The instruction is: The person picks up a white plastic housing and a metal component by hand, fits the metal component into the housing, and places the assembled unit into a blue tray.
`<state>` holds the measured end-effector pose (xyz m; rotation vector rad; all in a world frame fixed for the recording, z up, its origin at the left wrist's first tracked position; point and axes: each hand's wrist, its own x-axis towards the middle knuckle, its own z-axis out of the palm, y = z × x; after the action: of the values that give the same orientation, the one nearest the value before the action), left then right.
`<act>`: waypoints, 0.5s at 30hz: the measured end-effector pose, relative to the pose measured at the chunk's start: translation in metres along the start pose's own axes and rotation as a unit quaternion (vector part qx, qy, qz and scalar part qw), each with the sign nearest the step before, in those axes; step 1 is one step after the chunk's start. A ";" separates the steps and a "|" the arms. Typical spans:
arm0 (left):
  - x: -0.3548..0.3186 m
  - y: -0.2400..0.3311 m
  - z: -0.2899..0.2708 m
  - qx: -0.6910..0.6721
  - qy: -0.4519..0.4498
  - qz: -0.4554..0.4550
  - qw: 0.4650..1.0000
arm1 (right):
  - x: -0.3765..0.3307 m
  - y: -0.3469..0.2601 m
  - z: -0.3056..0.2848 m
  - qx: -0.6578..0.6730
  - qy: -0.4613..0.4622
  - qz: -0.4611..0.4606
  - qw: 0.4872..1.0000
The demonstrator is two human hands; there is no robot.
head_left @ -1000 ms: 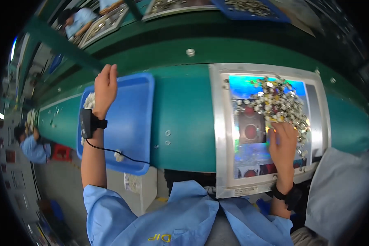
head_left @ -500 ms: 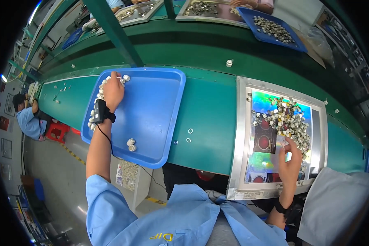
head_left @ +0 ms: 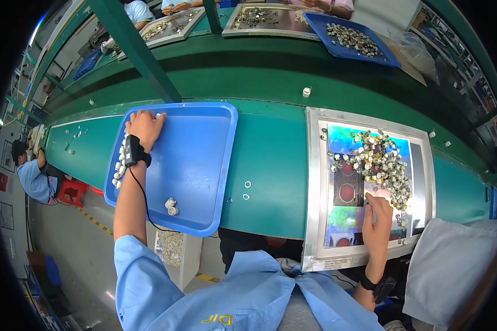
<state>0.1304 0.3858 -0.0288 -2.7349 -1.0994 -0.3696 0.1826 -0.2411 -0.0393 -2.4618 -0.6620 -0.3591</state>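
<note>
My left hand [head_left: 143, 129] is in the far left corner of a blue tray [head_left: 233, 149], its bent fingers down over small white capped parts. A row of these white parts [head_left: 119, 168] runs along the tray's left side. The fingertips are hidden, so what they grip cannot be made out. On the right, my right hand [head_left: 377, 218] is curled over a metal-framed board [head_left: 313, 182], thumb and forefinger close together. What may be between them is too small to tell. Just beyond it spreads a pile of small white-and-metal parts [head_left: 389, 168].
Two white parts [head_left: 172, 207] lie near the tray's front. Two white rings [head_left: 247, 190] rest on the green bench [head_left: 270, 165] between tray and board. A green post [head_left: 135, 52] rises behind the tray. Co-workers sit across, with another blue tray [head_left: 350, 41] of parts.
The view has shifted slightly. My left fingers have spread more over the tray's corner, near a white part. My right hand has drawn back from the pile, its fingers more curled.
</note>
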 end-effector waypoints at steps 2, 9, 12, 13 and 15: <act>0.002 0.006 -0.005 0.002 -0.024 -0.006 1.000 | -0.003 0.002 0.001 0.013 0.002 -0.001 1.000; 0.009 0.005 0.016 -0.037 -0.003 -0.009 0.999 | -0.011 -0.004 0.007 0.093 0.022 0.066 0.993; 0.012 -0.031 0.033 -0.098 0.050 0.047 0.993 | -0.005 -0.020 0.012 0.236 0.012 0.105 0.966; 0.012 -0.034 0.032 -0.135 0.049 0.064 0.987 | 0.000 -0.029 0.011 0.283 0.013 0.108 0.953; 0.001 -0.016 0.037 -0.125 0.045 0.097 0.986 | 0.001 -0.038 0.011 0.307 0.019 0.117 0.944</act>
<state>0.1258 0.4069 -0.0626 -2.9741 -0.8024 -0.6319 0.1644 -0.2070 -0.0306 -1.8984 -0.3793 -0.0829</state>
